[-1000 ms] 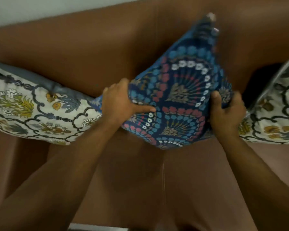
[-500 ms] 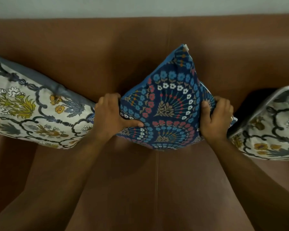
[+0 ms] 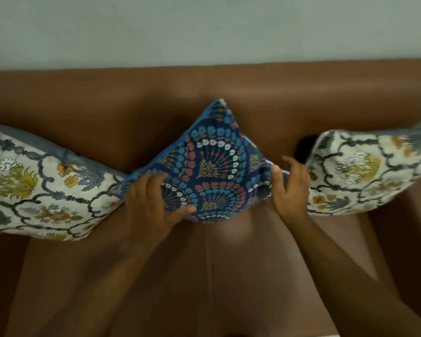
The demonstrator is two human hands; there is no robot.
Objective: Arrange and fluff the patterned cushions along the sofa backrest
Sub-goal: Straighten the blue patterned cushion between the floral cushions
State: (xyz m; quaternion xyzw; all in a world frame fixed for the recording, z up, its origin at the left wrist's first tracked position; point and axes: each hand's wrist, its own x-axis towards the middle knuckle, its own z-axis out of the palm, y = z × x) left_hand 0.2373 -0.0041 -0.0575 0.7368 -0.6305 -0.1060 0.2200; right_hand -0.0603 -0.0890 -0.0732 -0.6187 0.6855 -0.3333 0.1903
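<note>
A dark blue cushion (image 3: 212, 161) with red, white and blue fan patterns stands on one corner in the middle of the brown sofa, its top corner leaning against the backrest (image 3: 107, 105). My left hand (image 3: 151, 203) grips its lower left side, thumb across the front. My right hand (image 3: 289, 190) holds its right corner loosely, with fingers spread behind and thumb in front. A white floral cushion (image 3: 34, 186) with a grey back leans at the left, touching the blue one. A matching white floral cushion (image 3: 365, 169) leans at the right, beside my right hand.
The brown seat (image 3: 204, 276) stretches toward me with a centre seam. A pale wall (image 3: 204, 27) rises behind the backrest. Something dark (image 3: 304, 149) sits in the gap behind the right cushion; I cannot tell what it is.
The blue cushion has come down and settled lower against the backrest. My right hand's fingers have loosened and spread. The view has tilted up, showing more wall.
</note>
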